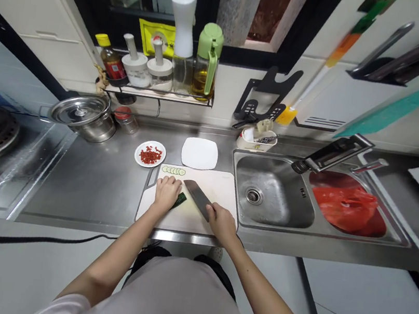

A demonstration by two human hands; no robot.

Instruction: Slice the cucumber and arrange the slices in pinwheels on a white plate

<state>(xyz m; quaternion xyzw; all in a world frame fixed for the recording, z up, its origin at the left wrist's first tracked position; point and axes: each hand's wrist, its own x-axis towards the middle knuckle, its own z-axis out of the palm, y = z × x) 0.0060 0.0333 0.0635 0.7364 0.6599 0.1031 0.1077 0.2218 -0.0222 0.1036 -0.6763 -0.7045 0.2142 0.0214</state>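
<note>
On the white cutting board (203, 224), my left hand (167, 192) is closed over a dark green piece of cucumber (179, 200), part of it hidden under my fingers. My right hand (222, 224) grips the handle of a kitchen knife (197, 198). Its broad blade points up and left, a little to the right of the cucumber and apart from it. Behind my left hand, several thin cucumber slices (174, 170) lie overlapping in a row along the board's far left edge.
Behind the board sit a small plate (136, 155) of red pieces and a square white plate (199, 153). A steel sink (275, 188) adjoins on the right, a red plastic bag (344, 206) in its second basin. A lidded pot (98, 124) stands left, under a condiment shelf (163, 96).
</note>
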